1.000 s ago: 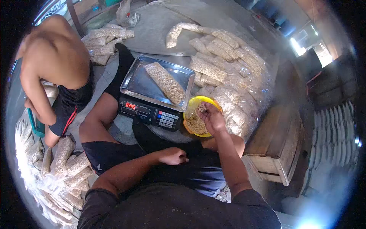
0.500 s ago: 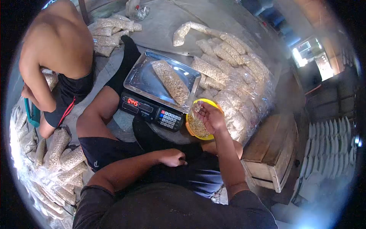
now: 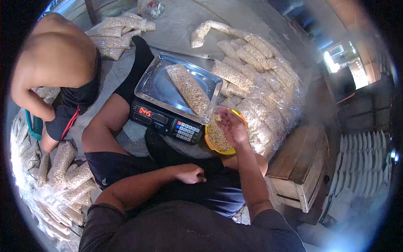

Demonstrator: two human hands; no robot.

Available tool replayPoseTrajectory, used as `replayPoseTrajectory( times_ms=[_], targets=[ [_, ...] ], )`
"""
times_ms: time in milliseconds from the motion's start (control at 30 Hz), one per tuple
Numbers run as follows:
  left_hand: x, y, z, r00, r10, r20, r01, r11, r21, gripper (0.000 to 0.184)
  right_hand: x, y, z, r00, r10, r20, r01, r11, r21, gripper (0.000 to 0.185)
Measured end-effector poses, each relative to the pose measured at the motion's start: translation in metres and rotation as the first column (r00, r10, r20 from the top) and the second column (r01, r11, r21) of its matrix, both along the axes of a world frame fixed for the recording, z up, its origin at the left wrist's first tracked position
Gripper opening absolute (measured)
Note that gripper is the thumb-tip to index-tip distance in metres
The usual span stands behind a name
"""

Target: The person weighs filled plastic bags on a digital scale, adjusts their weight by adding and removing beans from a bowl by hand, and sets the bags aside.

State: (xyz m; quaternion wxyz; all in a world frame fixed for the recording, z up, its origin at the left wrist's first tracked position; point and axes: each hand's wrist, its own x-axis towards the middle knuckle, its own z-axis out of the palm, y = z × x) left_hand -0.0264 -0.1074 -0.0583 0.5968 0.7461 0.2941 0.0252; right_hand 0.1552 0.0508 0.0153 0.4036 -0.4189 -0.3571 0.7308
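Note:
My right hand point(image 3: 233, 129) is over a yellow bowl point(image 3: 228, 151) with an orange handle, its fingers curled around a few pale snack pieces point(image 3: 218, 118). More small pale pieces point(image 3: 216, 136) lie in the bowl. Beside it, a digital scale point(image 3: 163, 126) shows 0445 in red digits. On its metal pan point(image 3: 147, 86) rests a long clear plastic bag point(image 3: 187, 87) filled with the same kind of pieces, its end near my right fingertips. My left hand point(image 3: 191, 173) is closed in a loose fist on my lap, and I see nothing in it.
Filled bags point(image 3: 260, 63) are heaped at the right, with others point(image 3: 69, 176) at lower left and more point(image 3: 117, 31) at the back. A wooden crate point(image 3: 294, 168) stands at my right. At the left sits another person point(image 3: 58, 54), beside a green tool point(image 3: 34, 126).
My right hand has shifted slightly and turned above the bowl, its fingers a little looser. The other person has bent further forward. My left hand and the scale reading stay the same.

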Motion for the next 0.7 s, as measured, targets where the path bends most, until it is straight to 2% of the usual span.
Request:
replayPoseTrajectory(
  times_ms=[167,267,367,433,467,500,567,600,700],
  targets=[
    [0.002,0.004,0.006,0.999,-0.028,-0.035,0.027,0.999,-0.029,0.049,0.003,0.006,-0.005,0.963,-0.03,-0.268,0.001,0.994,-0.105,0.047],
    [0.0,0.002,-0.004,1.0,-0.011,0.001,0.011,1.0,-0.009,0.052,-0.001,0.004,-0.003,0.955,-0.117,-0.272,0.082,0.987,-0.137,0.049],
    [0.0,-0.001,-0.009,1.0,-0.011,0.015,0.011,1.0,-0.003,0.054,0.016,0.0,-0.009,0.952,-0.135,-0.273,0.082,0.977,-0.196,0.043],
    [-0.002,0.004,0.0,1.0,-0.014,-0.005,0.014,0.999,-0.029,0.053,0.019,-0.012,-0.007,0.965,-0.262,0.019,0.261,0.965,0.034,0.041],
    [-0.003,0.006,0.006,1.0,-0.016,-0.017,0.015,0.998,-0.057,0.051,0.021,-0.018,-0.007,0.927,-0.343,0.154,0.318,0.934,0.165,0.041],
    [-0.003,0.007,0.012,0.999,-0.022,-0.027,0.02,0.996,-0.087,0.049,0.026,-0.024,-0.02,0.875,-0.354,0.331,0.223,0.901,0.373,0.036],
    [-0.001,0.009,0.017,0.995,-0.045,-0.085,0.035,0.993,-0.117,0.048,0.04,-0.033,-0.054,0.645,-0.459,0.611,-0.089,0.749,0.656,0.028],
    [-0.001,0.009,0.018,0.991,-0.062,-0.115,0.047,0.991,-0.129,0.047,0.044,-0.032,-0.05,0.172,-0.283,0.943,-0.463,0.822,0.331,0.027],
    [-0.005,0.008,0.026,0.999,-0.042,-0.021,0.04,0.996,-0.081,0.046,0.064,-0.014,-0.051,0.3,-0.337,0.892,-0.317,0.847,0.426,0.03]
  ],
)
